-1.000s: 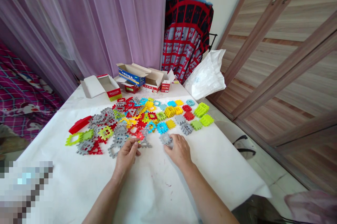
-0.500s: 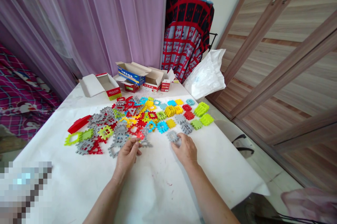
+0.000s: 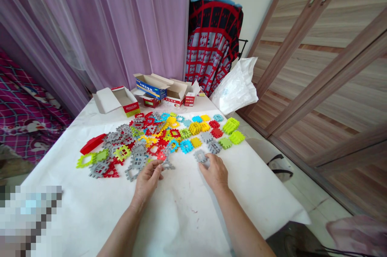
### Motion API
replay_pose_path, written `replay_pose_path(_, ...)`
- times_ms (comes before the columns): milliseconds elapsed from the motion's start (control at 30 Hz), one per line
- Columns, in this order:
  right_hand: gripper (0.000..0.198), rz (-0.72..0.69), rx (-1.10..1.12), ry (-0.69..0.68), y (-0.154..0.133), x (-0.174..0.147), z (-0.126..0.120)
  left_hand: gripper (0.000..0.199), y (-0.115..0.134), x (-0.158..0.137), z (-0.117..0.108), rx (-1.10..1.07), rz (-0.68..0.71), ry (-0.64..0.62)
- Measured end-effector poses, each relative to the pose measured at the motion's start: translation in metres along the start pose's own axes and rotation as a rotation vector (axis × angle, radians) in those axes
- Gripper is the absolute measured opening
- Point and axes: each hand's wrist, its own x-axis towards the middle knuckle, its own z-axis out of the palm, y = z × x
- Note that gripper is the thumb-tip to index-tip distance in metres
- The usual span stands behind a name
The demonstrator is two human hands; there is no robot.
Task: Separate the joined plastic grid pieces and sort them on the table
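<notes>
My right hand (image 3: pixel 215 171) grips a grey notched plastic building piece (image 3: pixel 199 155) between thumb and fingers, low over the white-covered table. My left hand (image 3: pixel 148 178) rests on the near side of the loose pile, its fingers loosely bent and apart, with nothing visible in it. Just beyond its fingertips lies a grey arched piece (image 3: pixel 168 164), and to its left is a grey window-like piece (image 3: pixel 139 159). Beyond my right hand, pieces lie in small stacks by colour: grey (image 3: pixel 214 146), green (image 3: pixel 225 143), yellow (image 3: pixel 196 142) and blue (image 3: pixel 186 146).
A mixed pile of red, grey, yellow and green pieces (image 3: pixel 151 128) spreads over the table's left and middle. Open cardboard boxes (image 3: pixel 130 108) stand along the back, beside a white plastic bag (image 3: pixel 236 88). A red long piece (image 3: pixel 93 143) lies at the left.
The view has shifted slightly. Both hands keep nearly the same places, and the right still holds the grey piece.
</notes>
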Motion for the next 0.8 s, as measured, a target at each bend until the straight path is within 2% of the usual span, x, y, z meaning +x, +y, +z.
replay_pose_path(300,0.024,-0.013,0.027,0.041,-0.001,-0.002,0.002,0.047,-0.003,0.001,0.001,0.031,0.014,-0.004)
replay_pose_path(433,0.028,-0.014,0.097,0.149,0.009,0.007,-0.007,0.044,-0.004,0.001,0.001,0.060,0.023,-0.017)
replay_pose_path(533,0.032,0.041,0.081,0.222,0.027,0.023,-0.020,0.044,-0.005,0.001,0.001,0.070,0.025,-0.022)
replay_pose_path(667,0.035,0.123,0.017,0.183,0.048,0.041,-0.032,0.045,-0.006,0.002,0.001,0.072,0.027,-0.029)
replay_pose_path(800,0.035,0.125,0.001,0.131,0.050,0.046,-0.030,0.045,-0.006,0.002,0.001,0.072,0.030,-0.031)
